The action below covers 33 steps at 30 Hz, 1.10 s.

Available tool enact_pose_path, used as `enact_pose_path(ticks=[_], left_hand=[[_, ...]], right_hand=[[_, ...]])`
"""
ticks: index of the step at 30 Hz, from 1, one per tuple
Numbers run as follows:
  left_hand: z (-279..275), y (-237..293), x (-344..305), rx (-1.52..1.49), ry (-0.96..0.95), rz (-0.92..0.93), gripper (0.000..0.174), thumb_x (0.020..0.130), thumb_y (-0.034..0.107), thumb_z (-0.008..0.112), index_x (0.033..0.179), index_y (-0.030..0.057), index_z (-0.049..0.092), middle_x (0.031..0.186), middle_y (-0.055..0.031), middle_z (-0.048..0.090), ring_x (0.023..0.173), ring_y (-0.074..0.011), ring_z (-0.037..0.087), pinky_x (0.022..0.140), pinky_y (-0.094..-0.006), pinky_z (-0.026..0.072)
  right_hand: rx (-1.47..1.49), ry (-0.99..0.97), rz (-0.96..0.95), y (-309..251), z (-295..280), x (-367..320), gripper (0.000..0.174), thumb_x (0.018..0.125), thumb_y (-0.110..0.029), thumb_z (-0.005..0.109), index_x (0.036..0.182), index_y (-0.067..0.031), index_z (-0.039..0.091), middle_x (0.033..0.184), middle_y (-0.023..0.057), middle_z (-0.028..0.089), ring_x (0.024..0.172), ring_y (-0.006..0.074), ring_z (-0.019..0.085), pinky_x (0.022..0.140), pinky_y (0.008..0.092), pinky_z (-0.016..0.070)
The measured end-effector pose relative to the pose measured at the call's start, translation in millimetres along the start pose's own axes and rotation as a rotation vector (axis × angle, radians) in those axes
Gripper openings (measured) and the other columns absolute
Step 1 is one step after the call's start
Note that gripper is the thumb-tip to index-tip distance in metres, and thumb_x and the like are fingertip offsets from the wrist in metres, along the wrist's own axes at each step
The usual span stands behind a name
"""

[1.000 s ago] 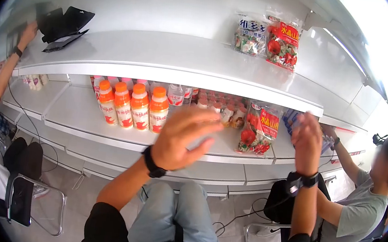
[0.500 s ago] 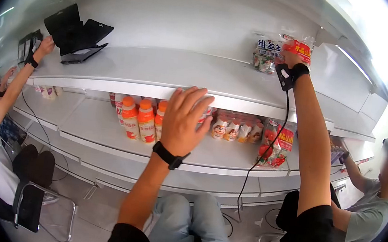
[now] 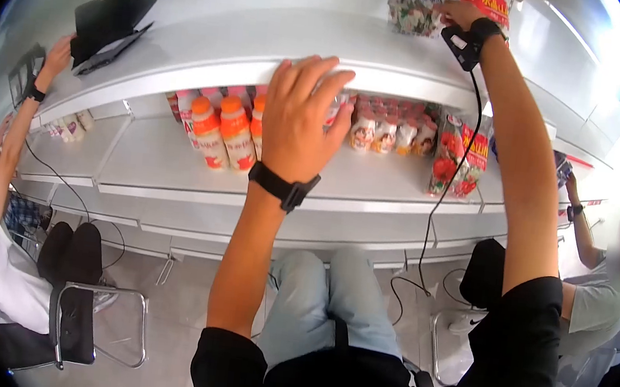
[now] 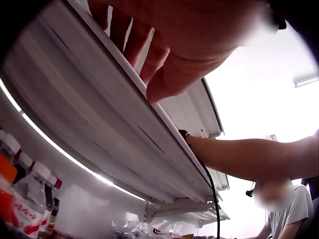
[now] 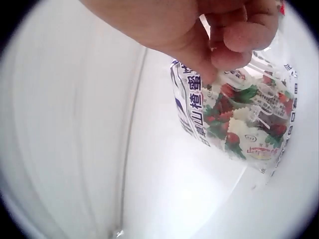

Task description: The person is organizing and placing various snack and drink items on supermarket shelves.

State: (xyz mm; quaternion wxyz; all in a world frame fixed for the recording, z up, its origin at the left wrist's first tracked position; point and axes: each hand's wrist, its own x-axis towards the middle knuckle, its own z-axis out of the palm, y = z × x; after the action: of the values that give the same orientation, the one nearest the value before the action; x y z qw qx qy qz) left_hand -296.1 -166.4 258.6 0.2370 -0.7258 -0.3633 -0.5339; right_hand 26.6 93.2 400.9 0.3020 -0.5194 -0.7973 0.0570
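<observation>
My right hand is up at the upper shelf, where it pinches the edge of a clear snack bag with dark blue lettering. In the right wrist view, thumb and curled fingers are at the side of this bag, with wrapped red, green and cream pieces showing inside. A red-labelled snack bag stands just right of it, partly behind the hand. My left hand rests on the front edge of the upper shelf, fingers extended over the lip.
On the shelf below stand orange-capped bottles, small packed bottles and another red snack bag. Black packaging lies at the upper left. A cable hangs from my right wrist. People sit on both sides, one reaching up at left.
Both hands rose from in front of the lower shelf: the left onto the upper shelf's edge, the right to the upper bags, then leftward onto the blue-lettered one. The head view has tilted down.
</observation>
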Motion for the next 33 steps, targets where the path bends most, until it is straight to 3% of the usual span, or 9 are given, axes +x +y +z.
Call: enact_pose_path(ticks=[8,11,16,22,26,27,30,31,33], left_hand=[[-24,36,-5,-0.266,-0.068,-0.156,0.052,0.082,0.022,0.069,0.127,0.0013,0.053,0.116,-0.0153,0.061,0.110,-0.0312,0.057,0.099,-0.0405,0.0420],[-25,65,-34,-0.735,-0.183,-0.376,0.075,0.082,0.033,0.072,0.141,0.0004,0.037,0.120,-0.0208,0.061,0.106,-0.0293,0.063,0.076,-0.0345,0.0526],[3,84,-103,-1.013,-0.494,-0.538,0.060,0.084,0.032,0.072,0.129,0.0003,0.049,0.116,-0.0148,0.064,0.089,-0.0206,0.067,0.067,-0.0294,0.0517],[89,58,-156,-1.178,-0.308,-1.016,0.043,0.091,0.018,0.064,0.129,0.0034,0.048,0.116,-0.0062,0.061,0.075,-0.0063,0.063,0.057,-0.0200,0.0454],[152,26,-151,-0.998,-0.375,-0.986,0.050,0.093,0.016,0.060,0.138,0.0054,0.040,0.127,-0.0086,0.055,0.087,-0.0120,0.064,0.061,-0.0226,0.0497],[179,10,-164,-0.965,-0.403,-0.924,0.065,0.091,0.017,0.062,0.146,0.0088,0.028,0.143,-0.0140,0.042,0.113,-0.0244,0.058,0.087,-0.0340,0.0505],[193,0,-172,-0.822,-0.490,-0.841,0.082,0.088,0.017,0.066,0.151,0.0105,0.014,0.153,-0.0166,0.025,0.137,-0.0332,0.034,0.108,-0.0439,0.0335],[183,0,-174,-0.922,-0.502,-0.797,0.093,0.086,0.018,0.068,0.152,0.0097,0.003,0.157,-0.0161,0.013,0.145,-0.0344,0.013,0.113,-0.0459,0.0245],[163,7,-182,-0.880,-0.403,-0.737,0.087,0.087,0.016,0.067,0.151,0.0071,0.010,0.155,-0.0156,0.020,0.143,-0.0333,0.022,0.111,-0.0444,0.0275]], right_hand=[[0.644,-0.069,0.019,-117,-21,-172,0.029,0.090,-0.020,0.063,0.114,-0.0038,0.059,0.087,-0.0033,0.058,0.073,0.0046,0.056,0.056,0.0212,0.0444],[0.739,-0.035,0.028,-132,-11,-239,0.045,0.090,-0.017,0.062,0.130,-0.0004,0.052,0.087,-0.0010,0.059,0.069,0.0062,0.057,0.051,0.0191,0.0445],[0.811,-0.120,0.150,-128,46,-324,0.047,0.091,-0.012,0.062,0.134,-0.0013,0.049,0.084,-0.0001,0.060,0.067,0.0081,0.059,0.051,0.0205,0.0477],[1.173,0.064,0.353,-47,146,-337,0.045,0.091,-0.006,0.059,0.135,-0.0061,0.049,0.087,-0.0015,0.057,0.077,0.0082,0.059,0.064,0.0237,0.0521],[1.324,0.251,0.320,-1,209,-312,0.047,0.091,-0.004,0.058,0.137,-0.0064,0.046,0.107,0.0013,0.057,0.091,0.0115,0.060,0.077,0.0279,0.0547],[1.253,0.296,0.254,7,217,-303,0.049,0.091,-0.004,0.057,0.138,-0.0060,0.044,0.117,0.0039,0.055,0.095,0.0129,0.060,0.079,0.0289,0.0544],[1.095,0.357,0.279,20,210,-305,0.051,0.092,-0.007,0.057,0.140,-0.0048,0.040,0.134,0.0092,0.049,0.103,0.0152,0.058,0.079,0.0295,0.0534],[1.050,0.368,0.308,15,196,-304,0.051,0.092,-0.007,0.057,0.140,-0.0044,0.040,0.138,0.0106,0.047,0.105,0.0157,0.057,0.078,0.0293,0.0531],[1.114,0.150,0.262,7,155,-319,0.039,0.092,-0.012,0.058,0.129,-0.0033,0.050,0.124,0.0100,0.057,0.094,0.0146,0.062,0.072,0.0258,0.0516]])
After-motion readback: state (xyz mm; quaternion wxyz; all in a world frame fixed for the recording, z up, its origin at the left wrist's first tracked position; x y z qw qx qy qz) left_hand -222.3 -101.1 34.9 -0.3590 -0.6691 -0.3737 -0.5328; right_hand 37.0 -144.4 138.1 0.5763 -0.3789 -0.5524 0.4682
